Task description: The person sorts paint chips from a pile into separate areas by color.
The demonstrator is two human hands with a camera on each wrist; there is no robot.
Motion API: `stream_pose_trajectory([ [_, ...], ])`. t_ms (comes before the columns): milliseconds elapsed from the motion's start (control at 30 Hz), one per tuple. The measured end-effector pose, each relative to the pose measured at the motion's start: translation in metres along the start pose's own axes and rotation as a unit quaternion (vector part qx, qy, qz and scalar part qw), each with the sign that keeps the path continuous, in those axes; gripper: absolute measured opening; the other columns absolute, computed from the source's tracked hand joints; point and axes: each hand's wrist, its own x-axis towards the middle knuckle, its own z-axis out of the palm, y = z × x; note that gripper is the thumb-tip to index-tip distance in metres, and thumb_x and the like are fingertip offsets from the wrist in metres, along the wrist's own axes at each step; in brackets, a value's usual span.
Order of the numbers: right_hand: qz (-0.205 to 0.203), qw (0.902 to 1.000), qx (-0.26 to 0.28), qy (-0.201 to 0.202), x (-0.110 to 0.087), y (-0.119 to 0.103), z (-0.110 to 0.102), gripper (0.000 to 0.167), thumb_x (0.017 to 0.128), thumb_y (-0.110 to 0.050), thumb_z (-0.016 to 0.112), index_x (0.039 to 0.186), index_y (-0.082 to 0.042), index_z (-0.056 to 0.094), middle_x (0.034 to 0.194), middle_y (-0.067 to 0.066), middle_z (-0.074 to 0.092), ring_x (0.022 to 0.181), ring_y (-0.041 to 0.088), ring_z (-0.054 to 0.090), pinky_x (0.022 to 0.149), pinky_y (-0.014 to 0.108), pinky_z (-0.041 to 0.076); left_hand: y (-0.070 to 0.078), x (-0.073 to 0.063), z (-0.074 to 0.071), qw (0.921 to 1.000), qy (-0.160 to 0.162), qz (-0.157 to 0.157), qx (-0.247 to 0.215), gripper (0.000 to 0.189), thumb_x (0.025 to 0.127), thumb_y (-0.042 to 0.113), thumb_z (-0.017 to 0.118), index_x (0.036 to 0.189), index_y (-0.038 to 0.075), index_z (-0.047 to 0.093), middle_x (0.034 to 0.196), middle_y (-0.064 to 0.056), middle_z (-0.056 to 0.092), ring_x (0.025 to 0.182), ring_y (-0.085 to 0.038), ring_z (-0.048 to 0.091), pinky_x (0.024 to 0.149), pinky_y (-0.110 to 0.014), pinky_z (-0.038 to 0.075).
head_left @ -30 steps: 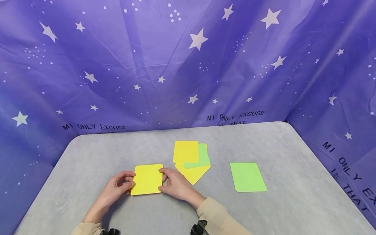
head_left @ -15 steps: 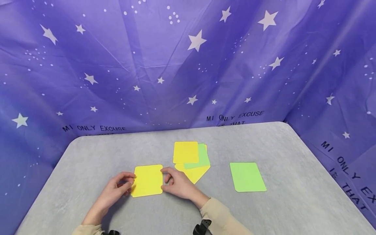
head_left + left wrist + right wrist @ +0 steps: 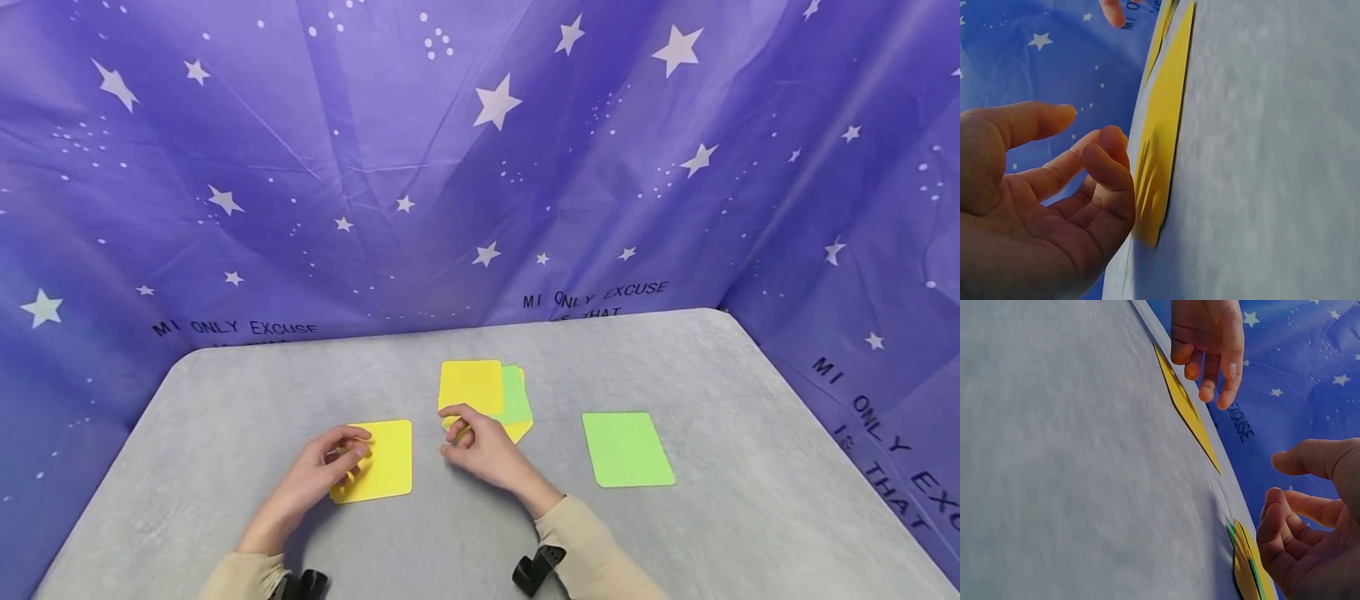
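Note:
A yellow square card (image 3: pixel 392 462) with rounded corners lies flat on the table, left of the middle. Over its left edge hovers my left hand (image 3: pixel 315 475), fingers loosely bent and holding nothing; the left wrist view shows finger shadows on the yellow card (image 3: pixel 1163 137). To the right of that card, my right hand (image 3: pixel 491 454) is raised with loosely bent fingers and nothing in its grasp. It partly hides an overlapping pile behind it: a yellow card (image 3: pixel 470 383) on top, a green card (image 3: pixel 516 396) under it, and more yellow at the bottom.
A single green card (image 3: pixel 628 450) lies apart on the right side of the grey table (image 3: pixel 720 400). Purple star-printed cloth (image 3: pixel 420 150) hangs behind the table and along its sides. Black wrist devices (image 3: pixel 538 570) sit at both sleeves.
Both hands have let go of the yellow card's edges. My right hand has moved right and toward the pile; my left has shifted slightly right, over the card. The cards stay in place.

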Motion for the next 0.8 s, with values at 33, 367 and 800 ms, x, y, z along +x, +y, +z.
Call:
stream_pose_trajectory([
  [33,0.003,1.0,0.002,0.002,0.0,0.001,-0.002,0.04,0.084,-0.005,0.07,0.122,0.001,0.058,0.086,0.003,0.058,0.066,0.009,0.052,0.057,0.021,0.044,0.001,0.001,0.002,1.0,-0.003,0.002,-0.001,0.029,0.093,0.011,0.063,0.118,-0.004,0.058,0.097,-0.014,0.058,0.071,-0.019,0.055,0.058,-0.028,0.048],
  [367,0.03,0.9991,0.003,0.031,-0.003,0.011,-0.024,0.043,0.083,-0.001,0.07,0.123,0.002,0.057,0.087,0.004,0.059,0.067,0.012,0.054,0.055,0.022,0.045,0.01,0.015,0.02,0.9994,-0.025,0.02,-0.011,0.027,0.094,0.01,0.063,0.115,-0.005,0.059,0.095,-0.015,0.058,0.069,-0.02,0.057,0.056,-0.025,0.046],
  [800,0.051,0.9962,0.014,0.07,-0.006,0.018,-0.043,0.046,0.081,0.002,0.07,0.125,0.004,0.056,0.102,0.017,0.06,0.083,0.022,0.061,0.066,0.027,0.051,0.022,0.037,0.045,0.9967,-0.055,0.057,-0.012,0.028,0.095,0.007,0.057,0.118,-0.008,0.056,0.106,-0.021,0.059,0.087,-0.028,0.061,0.07,-0.031,0.051],
])
